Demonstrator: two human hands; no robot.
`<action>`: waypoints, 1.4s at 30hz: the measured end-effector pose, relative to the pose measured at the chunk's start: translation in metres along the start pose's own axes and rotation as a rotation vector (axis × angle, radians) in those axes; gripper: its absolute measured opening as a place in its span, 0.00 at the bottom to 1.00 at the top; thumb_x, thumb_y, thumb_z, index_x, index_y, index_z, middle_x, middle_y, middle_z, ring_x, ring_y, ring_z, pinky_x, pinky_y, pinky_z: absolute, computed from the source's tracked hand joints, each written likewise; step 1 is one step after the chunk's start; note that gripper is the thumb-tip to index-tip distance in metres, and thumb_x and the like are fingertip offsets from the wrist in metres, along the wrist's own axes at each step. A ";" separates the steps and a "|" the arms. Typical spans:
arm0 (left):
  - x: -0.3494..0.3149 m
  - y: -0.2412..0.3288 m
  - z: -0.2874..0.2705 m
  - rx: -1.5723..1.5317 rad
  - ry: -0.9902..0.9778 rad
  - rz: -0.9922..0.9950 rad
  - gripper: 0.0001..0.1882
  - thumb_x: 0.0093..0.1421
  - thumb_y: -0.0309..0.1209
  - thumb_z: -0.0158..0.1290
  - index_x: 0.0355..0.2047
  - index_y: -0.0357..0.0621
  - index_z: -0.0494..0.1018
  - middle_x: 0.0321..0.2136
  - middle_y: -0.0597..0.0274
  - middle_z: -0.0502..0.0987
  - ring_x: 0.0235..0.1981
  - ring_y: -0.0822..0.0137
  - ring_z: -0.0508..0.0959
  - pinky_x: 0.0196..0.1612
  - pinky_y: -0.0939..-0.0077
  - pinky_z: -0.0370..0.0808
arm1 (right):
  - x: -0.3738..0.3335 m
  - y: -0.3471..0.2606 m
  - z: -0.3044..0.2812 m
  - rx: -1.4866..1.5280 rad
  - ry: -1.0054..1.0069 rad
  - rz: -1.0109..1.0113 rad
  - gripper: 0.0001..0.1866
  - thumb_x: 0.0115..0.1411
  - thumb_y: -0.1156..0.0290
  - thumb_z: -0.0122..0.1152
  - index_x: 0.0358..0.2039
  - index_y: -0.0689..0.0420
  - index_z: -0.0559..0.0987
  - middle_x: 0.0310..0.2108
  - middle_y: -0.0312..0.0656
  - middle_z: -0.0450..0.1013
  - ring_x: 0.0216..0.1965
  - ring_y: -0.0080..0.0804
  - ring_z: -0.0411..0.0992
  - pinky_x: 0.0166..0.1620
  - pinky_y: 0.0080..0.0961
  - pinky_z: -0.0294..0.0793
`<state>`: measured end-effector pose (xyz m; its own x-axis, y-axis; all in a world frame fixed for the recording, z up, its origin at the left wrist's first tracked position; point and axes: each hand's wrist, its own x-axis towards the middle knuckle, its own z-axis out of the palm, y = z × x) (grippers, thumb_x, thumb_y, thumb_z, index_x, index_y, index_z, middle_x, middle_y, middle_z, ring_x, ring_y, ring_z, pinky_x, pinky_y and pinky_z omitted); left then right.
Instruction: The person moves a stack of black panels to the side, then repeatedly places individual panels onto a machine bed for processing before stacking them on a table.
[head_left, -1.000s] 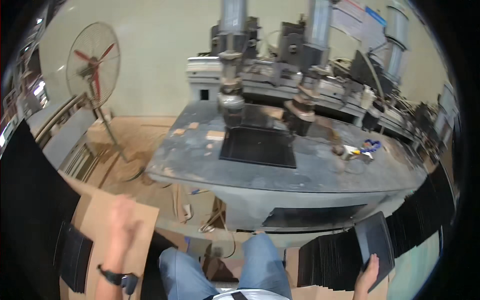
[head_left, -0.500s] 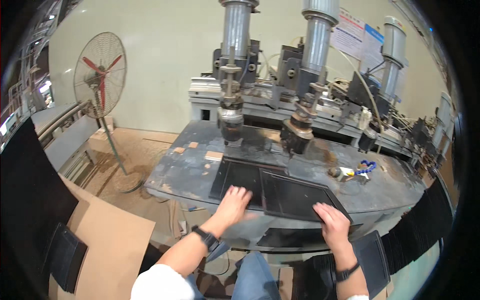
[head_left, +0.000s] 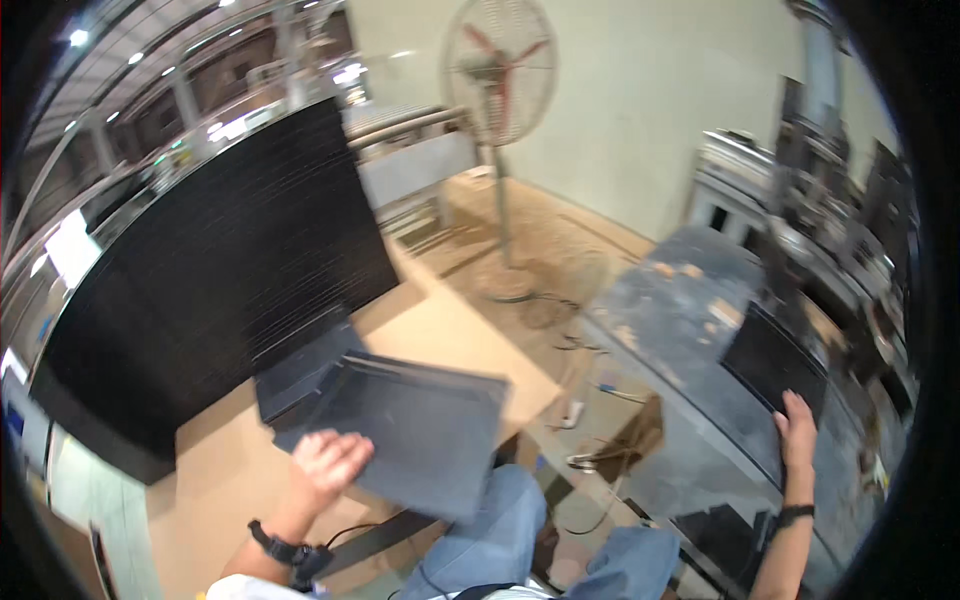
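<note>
My left hand grips the near edge of a flat dark grey panel and holds it in the air above my knees, over a brown cardboard sheet. A short stack of similar dark panels lies on that sheet just beyond it. My right hand rests flat, fingers together, on the near edge of another dark panel lying on the grey machine table at the right.
A tall wall of stacked black panels stands at the left. A pedestal fan stands on the dusty floor ahead. Machine heads and columns rise behind the table. Cables lie on the floor between cardboard and table.
My head has turned left. My left hand left the table, carrying a dark panel toward the cardboard at my left. My right hand stays on the panel on the table.
</note>
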<state>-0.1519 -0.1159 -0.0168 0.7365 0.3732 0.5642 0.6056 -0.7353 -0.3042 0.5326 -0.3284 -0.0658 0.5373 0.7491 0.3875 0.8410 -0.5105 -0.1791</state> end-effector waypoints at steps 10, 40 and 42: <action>-0.081 -0.139 0.079 0.259 -0.182 -0.555 0.25 0.50 0.33 0.58 0.51 0.49 0.72 0.45 0.68 0.76 0.43 0.62 0.73 0.43 0.67 0.70 | -0.018 -0.034 -0.026 -0.028 0.061 0.005 0.30 0.55 0.70 0.60 0.59 0.59 0.65 0.61 0.47 0.62 0.65 0.48 0.54 0.65 0.39 0.53; 0.345 0.372 0.174 -0.743 -0.157 0.421 0.46 0.54 0.65 0.46 0.59 0.39 0.61 0.59 0.52 0.63 0.62 0.51 0.58 0.65 0.49 0.48 | -0.268 -0.082 -0.212 -0.271 0.376 0.130 0.22 0.43 0.83 0.54 0.41 0.55 0.79 0.42 0.43 0.77 0.44 0.44 0.75 0.48 0.36 0.74; 0.319 0.354 0.160 -0.778 0.035 0.532 0.39 0.50 0.59 0.55 0.51 0.40 0.68 0.45 0.52 0.69 0.51 0.51 0.66 0.58 0.56 0.61 | -0.210 -0.074 -0.189 -0.250 0.375 -0.029 0.21 0.44 0.83 0.54 0.40 0.53 0.79 0.41 0.40 0.77 0.42 0.41 0.76 0.46 0.35 0.76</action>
<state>0.3452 -0.1664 -0.0671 0.8411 -0.1285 0.5255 -0.1884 -0.9801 0.0620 0.3453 -0.5277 0.0370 0.4148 0.5837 0.6981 0.7895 -0.6122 0.0427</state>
